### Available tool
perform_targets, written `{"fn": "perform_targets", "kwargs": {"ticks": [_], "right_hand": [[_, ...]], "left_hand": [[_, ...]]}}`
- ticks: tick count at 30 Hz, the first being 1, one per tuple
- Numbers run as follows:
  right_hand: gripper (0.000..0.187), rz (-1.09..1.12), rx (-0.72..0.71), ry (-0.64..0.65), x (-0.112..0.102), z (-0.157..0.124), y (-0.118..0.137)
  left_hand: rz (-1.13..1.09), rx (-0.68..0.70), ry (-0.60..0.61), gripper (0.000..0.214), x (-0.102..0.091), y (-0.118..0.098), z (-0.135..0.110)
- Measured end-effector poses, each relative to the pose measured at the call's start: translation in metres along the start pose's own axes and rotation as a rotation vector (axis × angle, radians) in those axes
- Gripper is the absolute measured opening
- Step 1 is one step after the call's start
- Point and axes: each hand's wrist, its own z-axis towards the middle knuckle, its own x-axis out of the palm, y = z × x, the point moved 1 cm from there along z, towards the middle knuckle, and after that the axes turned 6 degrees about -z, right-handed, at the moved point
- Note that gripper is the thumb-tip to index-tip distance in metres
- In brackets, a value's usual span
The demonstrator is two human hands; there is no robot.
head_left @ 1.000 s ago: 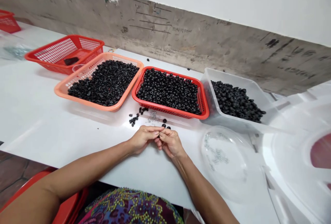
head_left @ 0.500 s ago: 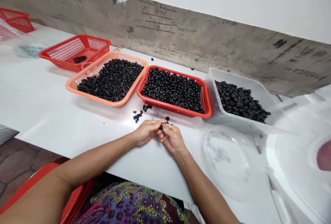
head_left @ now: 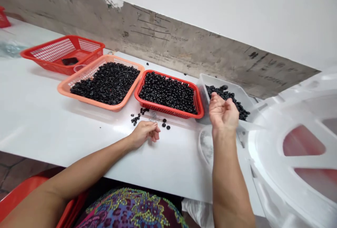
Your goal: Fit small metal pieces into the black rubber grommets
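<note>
My right hand point(head_left: 223, 113) is raised over the near edge of a transparent plastic tub point(head_left: 210, 80) holding black rubber-like rings point(head_left: 226, 96), its fingers partly curled and nothing visible in them. My left hand point(head_left: 144, 134) rests on the white table point(head_left: 65, 133) with relaxed fingers and holds nothing. Just beyond its fingertips lie loose black rings point(head_left: 137, 117), small metal bits point(head_left: 153, 116) and a few more rings point(head_left: 165, 124). Heaps of rings fill an orange basket point(head_left: 92, 102) and a red basket point(head_left: 168, 111).
A red basket point(head_left: 65, 47) at the back holds a dark item and stands beside a small transparent cup point(head_left: 79, 68). A transparent lid point(head_left: 206, 147) lies under my right forearm. A large white moulded plastic piece point(head_left: 295, 143) fills the right side.
My hands have come apart. The right hand has moved up and right from the table's middle to over the tub, and the left has settled on the table. The view has turned slightly.
</note>
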Motion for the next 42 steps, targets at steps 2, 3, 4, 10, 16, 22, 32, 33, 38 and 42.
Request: {"fn": "perform_targets", "kwargs": {"ticks": [2, 3, 4, 10, 16, 22, 32, 33, 38, 42], "right_hand": [[0.014, -0.155, 0.069, 0.036, 0.006, 0.002, -0.006], [0.011, -0.261, 0.088, 0.092, 0.010, -0.003, -0.016], [0.013, -0.373, 0.093, 0.164, 0.014, -0.010, -0.029], [0.017, -1.131, -0.381, 0.217, 0.018, -0.041, -0.098], [0.028, -1.242, -0.768, 0.200, -0.003, -0.047, -0.124], [0.021, -1.538, -0.805, 0.540, -0.001, -0.053, -0.129], [0.014, -1.874, -0.696, 0.614, -0.001, -0.054, -0.133], [0.015, -1.834, -0.692, 0.615, 0.000, -0.055, -0.134], [0.016, -1.321, -0.493, 0.619, 0.011, -0.063, -0.136], [0.019, -1.014, -0.235, 0.612, 0.019, -0.072, -0.139]], "left_hand": [[-0.017, 0.065, -0.079, 0.039, -0.002, -0.010, 0.000], [-0.061, 0.095, -0.105, 0.041, -0.004, -0.015, 0.000], [-0.117, 0.121, -0.118, 0.042, -0.005, -0.020, 0.000], [-0.210, 0.230, -0.193, 0.032, -0.017, -0.037, 0.005], [-0.157, 0.264, -0.230, 0.026, -0.025, -0.039, 0.010], [-0.124, 0.283, -0.272, 0.026, -0.030, -0.039, 0.013], [0.199, 0.330, -0.302, 0.018, -0.025, -0.033, 0.011], [0.272, 0.353, -0.279, 0.015, -0.024, -0.032, 0.010], [0.584, 0.437, 0.025, 0.029, -0.019, -0.026, 0.007], [0.666, 0.462, 0.107, 0.031, -0.018, -0.025, 0.006]]}}
